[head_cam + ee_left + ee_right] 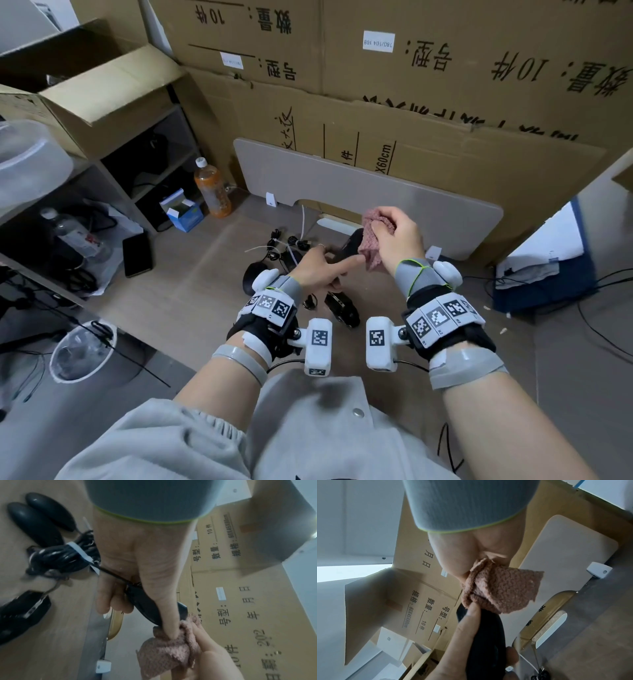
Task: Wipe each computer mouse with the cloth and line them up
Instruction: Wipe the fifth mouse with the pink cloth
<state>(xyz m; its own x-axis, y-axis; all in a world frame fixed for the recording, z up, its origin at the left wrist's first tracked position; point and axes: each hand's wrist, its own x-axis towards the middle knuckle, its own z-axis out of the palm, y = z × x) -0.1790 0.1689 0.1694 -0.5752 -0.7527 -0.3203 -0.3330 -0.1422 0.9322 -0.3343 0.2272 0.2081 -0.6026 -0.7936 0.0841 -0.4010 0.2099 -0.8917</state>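
Note:
My left hand (325,265) grips a black wired mouse (349,248) in the air above the floor, thumb stretched along its side (164,615). My right hand (394,236) clutches a bunched pink cloth (371,240) and presses it against the far end of that mouse (486,635). The cloth (164,651) hides the mouse's tip. Two more black mice (41,516) lie side by side on the floor with bundled cables (65,558). Another black mouse (342,308) lies on the floor below my hands, seen too in the left wrist view (20,615).
Cardboard boxes (411,85) and a leaning grey board (376,198) close off the back. To the left are a shelf unit (120,171), an orange drink bottle (212,192), a small blue box (183,210), a phone (137,253) and a bin (82,349). Cables trail at the right.

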